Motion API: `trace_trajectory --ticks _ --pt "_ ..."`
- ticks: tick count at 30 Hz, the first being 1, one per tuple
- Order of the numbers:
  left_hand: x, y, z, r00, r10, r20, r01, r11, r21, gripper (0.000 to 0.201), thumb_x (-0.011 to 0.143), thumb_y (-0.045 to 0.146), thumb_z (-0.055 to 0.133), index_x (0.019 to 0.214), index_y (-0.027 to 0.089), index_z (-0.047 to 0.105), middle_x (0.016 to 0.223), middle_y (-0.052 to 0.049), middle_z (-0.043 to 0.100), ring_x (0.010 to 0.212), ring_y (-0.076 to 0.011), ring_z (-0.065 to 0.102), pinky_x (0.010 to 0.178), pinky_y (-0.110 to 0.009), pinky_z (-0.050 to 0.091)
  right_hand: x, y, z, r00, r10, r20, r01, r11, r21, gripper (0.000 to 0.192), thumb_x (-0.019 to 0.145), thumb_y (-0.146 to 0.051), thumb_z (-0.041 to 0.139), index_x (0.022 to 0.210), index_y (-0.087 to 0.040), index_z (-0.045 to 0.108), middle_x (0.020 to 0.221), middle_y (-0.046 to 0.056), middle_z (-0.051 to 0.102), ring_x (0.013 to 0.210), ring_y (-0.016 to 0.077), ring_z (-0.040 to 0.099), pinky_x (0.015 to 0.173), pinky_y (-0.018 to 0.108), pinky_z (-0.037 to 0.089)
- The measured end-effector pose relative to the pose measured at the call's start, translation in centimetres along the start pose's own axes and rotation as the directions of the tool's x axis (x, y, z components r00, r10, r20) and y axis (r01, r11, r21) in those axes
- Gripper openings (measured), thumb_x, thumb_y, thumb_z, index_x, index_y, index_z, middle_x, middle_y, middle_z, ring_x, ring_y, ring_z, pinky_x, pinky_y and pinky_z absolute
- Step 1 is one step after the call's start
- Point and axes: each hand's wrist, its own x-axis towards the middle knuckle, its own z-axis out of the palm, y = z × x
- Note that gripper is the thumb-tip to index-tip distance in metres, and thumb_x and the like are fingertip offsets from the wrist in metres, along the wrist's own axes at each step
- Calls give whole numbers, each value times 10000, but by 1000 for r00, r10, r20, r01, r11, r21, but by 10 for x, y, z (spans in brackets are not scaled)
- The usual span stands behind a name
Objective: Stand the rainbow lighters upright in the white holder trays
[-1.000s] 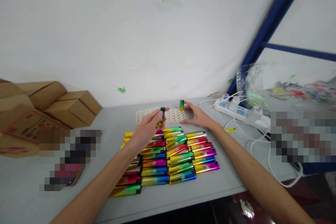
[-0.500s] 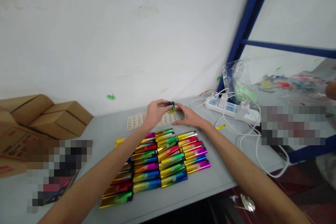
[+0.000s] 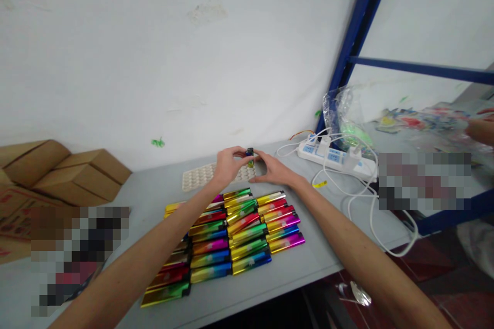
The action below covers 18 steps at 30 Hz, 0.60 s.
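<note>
Between the thumb and fingers of my left hand [image 3: 228, 167] is a lighter [image 3: 250, 157], upright with its dark top up, over the right end of a cream tray [image 3: 191, 179] with rows of holes. Whether its base sits in a hole is hidden. My right hand [image 3: 276, 168] curves around the tray's right end. Its fingertips are at the lighter's side, while the thumb stays apart, low by the tray's edge. Nearer to me, several shiny metallic lighters [image 3: 247, 239] in rainbow colours lie in columns, partly covered by my left forearm.
Cardboard boxes [image 3: 83, 177] stand at the left. On the right are a white power strip [image 3: 335, 159] with loose cables [image 3: 372, 216], a blue metal frame [image 3: 345, 51] and a plastic bag [image 3: 345, 113]. Another person's hand [image 3: 480, 128] shows at the far right.
The view has shifted slightly, so the scene sits a little further left. The lighter now shows a narrower side than before. Both hands stay about where they were at the tray.
</note>
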Motion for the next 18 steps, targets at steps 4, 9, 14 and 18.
trace_trajectory --ticks 4,9,14,18 --pt "0 -1 1 999 19 34 -20 999 35 302 738 475 808 785 191 714 744 -51 764 740 -239 734 789 -363 562 0 0 0 1000 -25 -14 25 1000 1 1025 687 -434 884 1533 -182 363 1442 186 561 1277 338 577 1085 508 446" --pt "-2 -2 6 1000 -4 -31 5 999 36 380 725 420 838 896 215 567 765 -13 741 730 -206 728 726 -322 561 1 -2 -1 1000 7 -7 -7 1000 -18 1033 682 -419 885 1529 -138 365 1416 211 577 1256 347 596 1071 514 459" --pt "-4 0 4 1000 -8 -19 8 999 43 383 730 380 837 832 218 505 741 4 678 721 -193 698 669 -300 555 0 -5 -2 1000 21 -1 -21 999 -29 1023 676 -396 891 1514 -111 377 1361 211 613 1219 332 617 1061 497 468" --pt "-23 19 -6 993 92 -72 -74 973 220 297 783 370 801 894 203 581 850 -22 684 798 -200 673 734 -328 548 0 -4 -2 1000 19 -6 -19 1000 -18 1012 680 -430 883 1515 -154 382 1354 189 617 1191 324 626 1038 495 478"
